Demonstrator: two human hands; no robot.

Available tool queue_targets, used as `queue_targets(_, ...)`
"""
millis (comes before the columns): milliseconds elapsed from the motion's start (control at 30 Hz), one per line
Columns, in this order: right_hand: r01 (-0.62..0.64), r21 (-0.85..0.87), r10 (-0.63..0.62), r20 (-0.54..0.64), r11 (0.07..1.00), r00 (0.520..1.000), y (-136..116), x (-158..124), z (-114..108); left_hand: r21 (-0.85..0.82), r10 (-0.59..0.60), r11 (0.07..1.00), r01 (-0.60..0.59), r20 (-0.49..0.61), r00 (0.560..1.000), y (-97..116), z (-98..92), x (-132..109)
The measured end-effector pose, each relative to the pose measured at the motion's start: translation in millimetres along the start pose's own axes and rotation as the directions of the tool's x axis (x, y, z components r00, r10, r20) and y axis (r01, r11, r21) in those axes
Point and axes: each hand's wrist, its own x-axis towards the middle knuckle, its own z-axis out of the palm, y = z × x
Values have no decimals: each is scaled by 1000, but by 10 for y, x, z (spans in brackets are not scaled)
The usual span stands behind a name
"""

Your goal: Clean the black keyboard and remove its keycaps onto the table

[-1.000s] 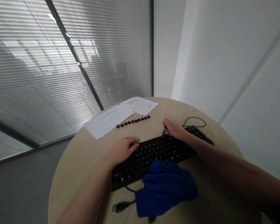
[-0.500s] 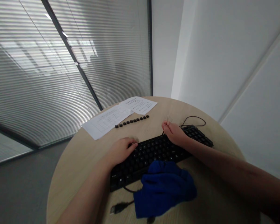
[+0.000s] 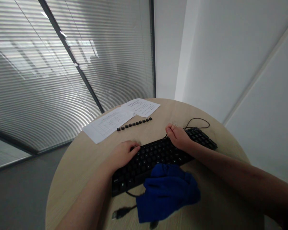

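A black keyboard (image 3: 156, 155) lies at a slant on the round table. My left hand (image 3: 126, 155) grips its far-left edge, thumb over the keys and fingertips partly hidden behind the edge. Above the keyboard's right half, my right hand (image 3: 179, 135) is closed in a pinch on a small tool with thin wire prongs (image 3: 174, 124), which looks like a wire keycap puller; most of it is hidden in the fingers. Beyond the keyboard, several loose black keycaps (image 3: 133, 124) stand in a slanting row.
A crumpled blue cloth (image 3: 168, 193) covers part of the keyboard's near edge. Beside it lies a USB plug (image 3: 121, 213) on a black cable. Printed paper sheets (image 3: 108, 124) lie at the far left of the table (image 3: 69, 179). A cable loop (image 3: 200, 118) curls behind the keyboard.
The whole view has shifted slightly. Both hands, the keyboard and the keycap row keep their places relative to each other.
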Motion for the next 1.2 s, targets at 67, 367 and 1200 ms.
queue_targets(67, 2, 27, -2, -23, 1000, 1000, -2, -16, -8, 5, -5, 1000, 5, 5, 1000, 12, -5, 0)
queue_targets(367, -65, 305, 138, -225, 950, 964, 135, 7, 99, 10, -19, 1000, 19, -3, 1000, 28, -4, -10)
queue_targets(1200, 390, 523, -467, 18, 758, 884, -487, -322, -334, -736, -31, 677, -14, -48, 998, 430, -29, -106)
